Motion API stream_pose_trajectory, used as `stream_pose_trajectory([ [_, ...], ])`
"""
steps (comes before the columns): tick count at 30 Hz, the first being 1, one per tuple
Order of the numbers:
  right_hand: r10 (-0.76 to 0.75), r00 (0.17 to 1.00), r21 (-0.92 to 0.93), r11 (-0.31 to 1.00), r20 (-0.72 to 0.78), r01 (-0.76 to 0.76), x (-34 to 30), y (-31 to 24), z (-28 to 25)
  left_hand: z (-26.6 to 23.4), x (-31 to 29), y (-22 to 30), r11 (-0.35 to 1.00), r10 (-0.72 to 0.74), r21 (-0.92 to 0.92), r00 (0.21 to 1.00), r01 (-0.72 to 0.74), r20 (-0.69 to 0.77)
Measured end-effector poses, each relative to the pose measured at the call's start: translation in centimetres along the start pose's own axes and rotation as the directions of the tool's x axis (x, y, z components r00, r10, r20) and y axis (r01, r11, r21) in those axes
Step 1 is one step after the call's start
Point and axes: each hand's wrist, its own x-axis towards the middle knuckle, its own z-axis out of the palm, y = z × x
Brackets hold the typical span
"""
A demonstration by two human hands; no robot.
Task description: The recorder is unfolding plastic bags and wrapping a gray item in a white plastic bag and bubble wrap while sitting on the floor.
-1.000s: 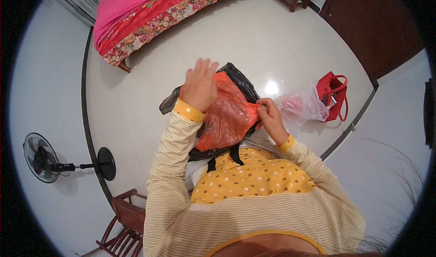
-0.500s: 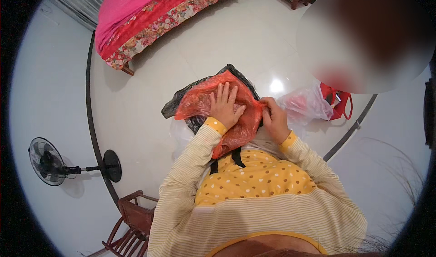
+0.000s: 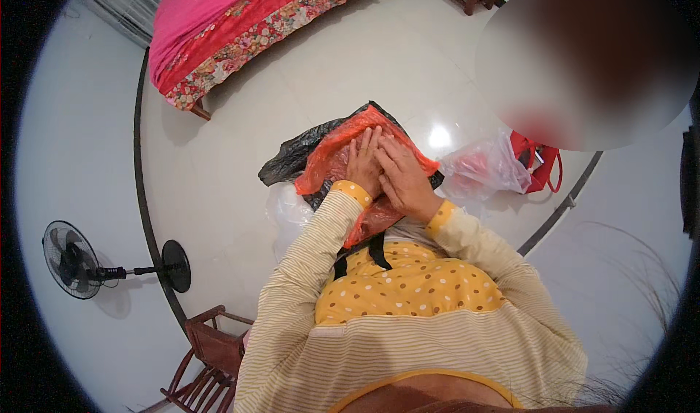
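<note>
A red plastic bag [image 3: 328, 158] lies spread over a black plastic bag [image 3: 292, 159] in front of my body. My left hand [image 3: 363, 164] rests flat on the red bag with its fingers stretched out. Beside it, my right hand [image 3: 405, 176] also lies flat, its fingers overlapping those of my left hand. Neither hand grips the plastic. Black handle straps [image 3: 378, 252] hang down at the near edge over my yellow dotted clothing. What lies beneath the bags is mostly hidden.
A translucent white bag [image 3: 485, 166] and a red bag [image 3: 541, 169] stand on the floor to the right. Another clear bag [image 3: 288, 212] shows at the left. A standing fan [image 3: 71, 260], a wooden chair [image 3: 215, 344] and a bed [image 3: 233, 45] surround the floor.
My right hand has let go of the red bag's right edge and moved left, onto the bag against my left hand. The right side of the red bag is now folded inward.
</note>
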Motion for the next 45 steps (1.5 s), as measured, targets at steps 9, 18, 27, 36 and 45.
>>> stream_pose_trajectory([
  [9, 0.143, 0.972, -0.157, 0.981, 0.185, -0.114, -2.1, 0.6, 3.2, 1.6, -2.4, -9.1, 0.956, -0.292, -0.031, 0.956, 0.292, 0.019],
  [18, 0.107, 0.985, -0.181, 0.980, 0.135, -0.081, -2.2, 1.3, 2.2, -8.0, -1.3, -10.9, 0.750, -0.565, 0.451, 0.823, 0.484, 0.057],
  [27, 0.419, 0.889, 0.642, 0.736, -0.184, -0.214, -3.2, 2.6, -0.4, -9.4, -1.7, 6.9, 0.808, 0.031, -0.585, 0.987, 0.069, 0.159],
  [36, 0.800, 0.507, -0.082, 0.557, 0.321, -0.826, -23.5, 15.2, -10.5, -9.9, -1.4, 8.2, 0.967, 0.135, -0.242, 0.968, -0.082, 0.210],
  [45, 0.833, 0.365, -0.457, 0.538, 0.415, -0.708, -28.3, 7.7, -0.2, -11.2, 0.4, 11.0, 0.849, 0.301, -0.484, 0.947, -0.212, 0.113],
])
